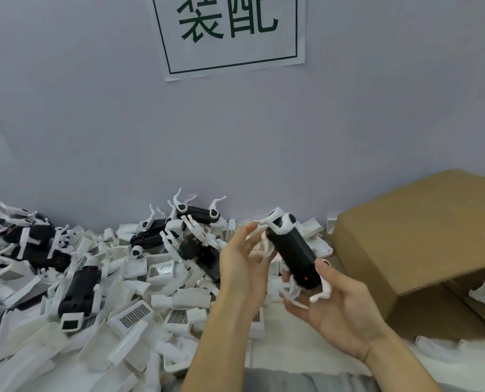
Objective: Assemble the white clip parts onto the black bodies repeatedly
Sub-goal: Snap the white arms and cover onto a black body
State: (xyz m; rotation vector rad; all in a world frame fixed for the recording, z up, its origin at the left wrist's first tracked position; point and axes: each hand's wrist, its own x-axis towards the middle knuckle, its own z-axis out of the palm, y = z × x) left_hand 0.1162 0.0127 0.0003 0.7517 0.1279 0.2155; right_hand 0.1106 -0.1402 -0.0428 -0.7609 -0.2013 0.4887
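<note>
The right hand holds the near end of the black body, thumb on top and fingers curled beneath. The body is raised above the surface, its long axis running from near right to far left. White clip parts already sit at its far end. The left hand is released, fingers straight, touching the body's left side, the hand nearer the far end

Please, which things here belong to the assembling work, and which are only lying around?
Belong to the job:
- black body, held in right hand
- left hand, at its white clip part
- pile of white parts
- finished units

Only lying around:
- cardboard box
- paper sign
</note>
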